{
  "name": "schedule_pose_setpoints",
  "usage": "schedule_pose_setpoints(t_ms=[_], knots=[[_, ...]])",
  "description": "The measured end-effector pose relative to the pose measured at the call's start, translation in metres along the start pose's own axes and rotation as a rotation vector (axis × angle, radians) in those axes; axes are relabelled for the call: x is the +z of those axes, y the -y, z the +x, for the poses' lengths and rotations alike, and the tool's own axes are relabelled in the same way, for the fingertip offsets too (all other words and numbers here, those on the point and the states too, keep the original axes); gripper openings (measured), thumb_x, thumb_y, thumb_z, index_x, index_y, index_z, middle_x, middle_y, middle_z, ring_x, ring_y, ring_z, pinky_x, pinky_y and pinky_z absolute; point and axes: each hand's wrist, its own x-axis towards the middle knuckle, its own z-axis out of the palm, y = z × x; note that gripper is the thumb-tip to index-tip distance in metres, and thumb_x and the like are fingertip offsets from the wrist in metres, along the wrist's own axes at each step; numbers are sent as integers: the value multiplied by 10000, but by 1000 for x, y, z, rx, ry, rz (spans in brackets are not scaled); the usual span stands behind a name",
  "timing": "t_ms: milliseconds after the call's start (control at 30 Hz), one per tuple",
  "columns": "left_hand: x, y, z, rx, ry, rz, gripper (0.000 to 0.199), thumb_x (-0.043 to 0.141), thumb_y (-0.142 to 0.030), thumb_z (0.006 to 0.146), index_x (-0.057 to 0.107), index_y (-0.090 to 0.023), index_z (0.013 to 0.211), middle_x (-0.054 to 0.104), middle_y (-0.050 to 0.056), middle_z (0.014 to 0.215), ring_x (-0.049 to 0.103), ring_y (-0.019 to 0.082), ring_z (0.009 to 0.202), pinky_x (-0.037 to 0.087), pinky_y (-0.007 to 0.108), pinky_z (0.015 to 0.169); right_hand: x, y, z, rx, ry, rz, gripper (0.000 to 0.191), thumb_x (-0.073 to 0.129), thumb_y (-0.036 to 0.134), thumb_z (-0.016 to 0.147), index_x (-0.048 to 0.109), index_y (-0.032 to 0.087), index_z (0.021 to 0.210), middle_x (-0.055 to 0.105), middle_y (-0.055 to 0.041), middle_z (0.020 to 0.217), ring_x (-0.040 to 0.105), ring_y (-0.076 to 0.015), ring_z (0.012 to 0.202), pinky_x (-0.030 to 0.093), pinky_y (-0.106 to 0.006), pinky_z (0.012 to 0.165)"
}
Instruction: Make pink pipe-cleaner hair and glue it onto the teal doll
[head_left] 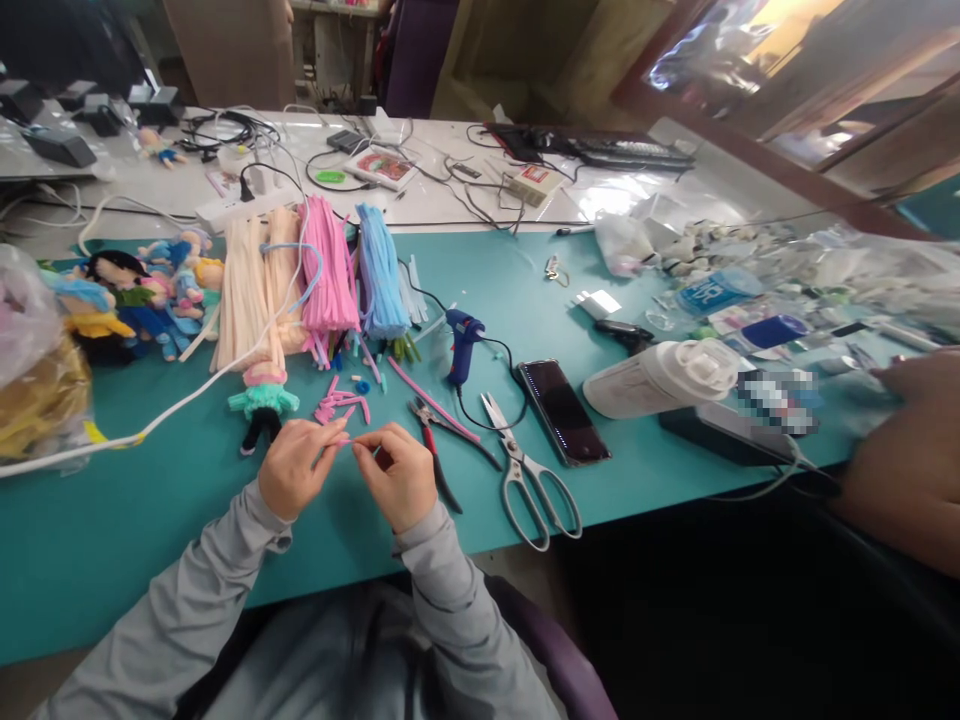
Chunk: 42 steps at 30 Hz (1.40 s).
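Observation:
My left hand [294, 468] is closed in a pinch on a small pink pipe cleaner piece [343, 440]. Close beside it, my right hand [399, 476] also pinches, but whatever lies between its fingertips is too small to tell. Just beyond both hands are several short cut pink pipe cleaner pieces [341, 402]. A small doll [262, 402] with a mint-green top and black legs lies by my left hand. Red-handled pliers [441, 470] rest right of my right hand, partly covered by it, with scissors [523, 478] farther right.
Bundles of beige [251, 290], pink [328, 265] and blue pipe cleaners [381, 270] lie behind the doll. A blue glue gun [463, 345], a phone [564, 412] and a white bottle [660, 378] stand rightward. Finished dolls [135, 300] crowd the left. A white cable [202, 385] crosses the mat. Another person's arm [904, 460] shows at right.

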Motion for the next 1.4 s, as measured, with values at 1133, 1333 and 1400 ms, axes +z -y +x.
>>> schedule_pose_setpoints(t_ms=[1133, 1333, 1400], knots=[[2, 3, -5, -18, 37, -14, 419, 582, -132, 899, 545, -236, 1304, 774, 8, 812, 690, 164, 708, 537, 283, 719, 11, -4, 1, -134, -142, -163, 171, 505, 82, 684, 481, 222, 588, 515, 35, 581, 437, -86, 463, 386, -217, 471], [-1, 6, -5, -59, 13, 20, 380, 578, -136, 898, 574, -222, 1268, 778, 25, 804, 705, 188, 713, 553, 316, 730, -17, -10, 4, -95, -180, -153, 173, 491, 113, 706, 471, 227, 578, 513, 33, 564, 469, -101, 480, 411, -222, 489], [-1, 5, -4, -79, 9, 9, 351, 576, -138, 900, 589, -219, 1242, 780, 23, 795, 711, 188, 721, 558, 316, 731, -35, -14, 3, -40, -191, -145, 167, 501, 166, 755, 498, 226, 599, 531, 29, 559, 489, -112, 487, 423, -230, 497]])
